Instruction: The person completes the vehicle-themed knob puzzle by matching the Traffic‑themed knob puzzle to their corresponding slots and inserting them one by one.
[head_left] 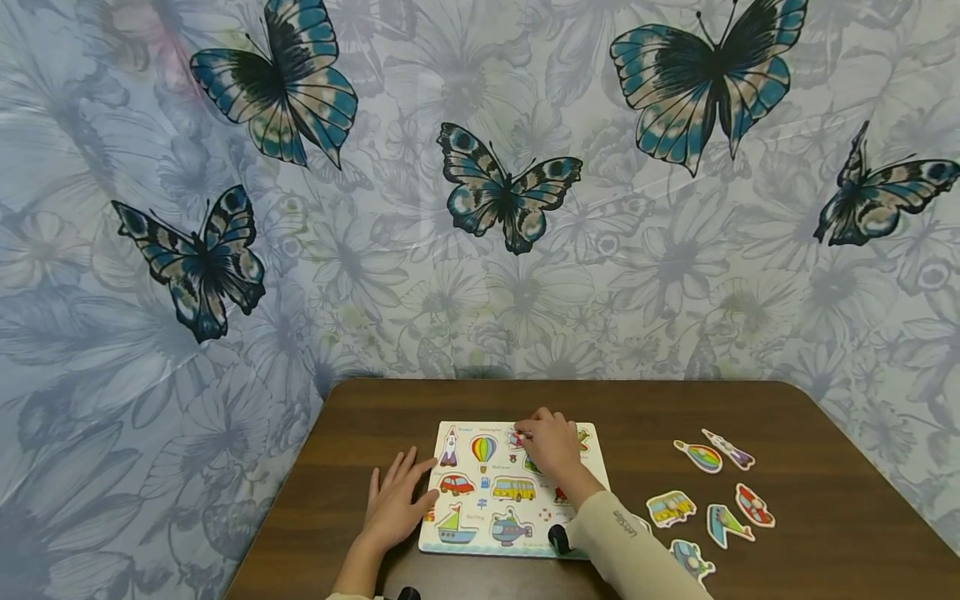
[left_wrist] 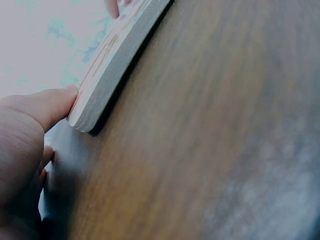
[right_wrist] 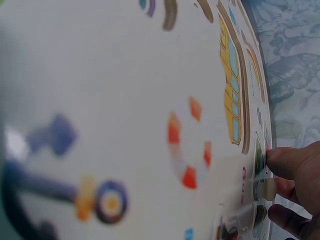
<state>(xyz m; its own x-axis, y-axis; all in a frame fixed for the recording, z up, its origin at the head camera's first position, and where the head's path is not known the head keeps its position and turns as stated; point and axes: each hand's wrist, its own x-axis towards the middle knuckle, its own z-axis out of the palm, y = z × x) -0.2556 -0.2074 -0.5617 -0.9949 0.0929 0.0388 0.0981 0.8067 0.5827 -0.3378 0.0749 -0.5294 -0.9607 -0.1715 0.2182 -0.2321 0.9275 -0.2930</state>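
Note:
A white picture puzzle board (head_left: 480, 546) lies on the table, with printed vehicles such as a yellow bus (head_left: 513, 489) and a sailboat (head_left: 456, 527). My left hand (head_left: 395, 498) lies spread at its left side; in the left wrist view the thumb (left_wrist: 57, 102) presses the board's edge. My right hand (head_left: 553, 447) reaches over the upper right part of the board. Its fingers pinch a small pale knob (right_wrist: 270, 189) at a pink puzzle piece (head_left: 515, 439), mostly hidden by the fingers. The hand and sleeve cover other pictures on the right side.
Several loose puzzle pieces lie right of the board, among them a balloon (head_left: 702, 457), a rocket (head_left: 731, 450), a bus (head_left: 671, 508), a red car (head_left: 754, 506) and a sailboat (head_left: 726, 525). A submarine-like piece (head_left: 691, 557) lies by the right sleeve. Behind the brown table (head_left: 300, 500) hangs a butterfly-print cloth (head_left: 480, 317).

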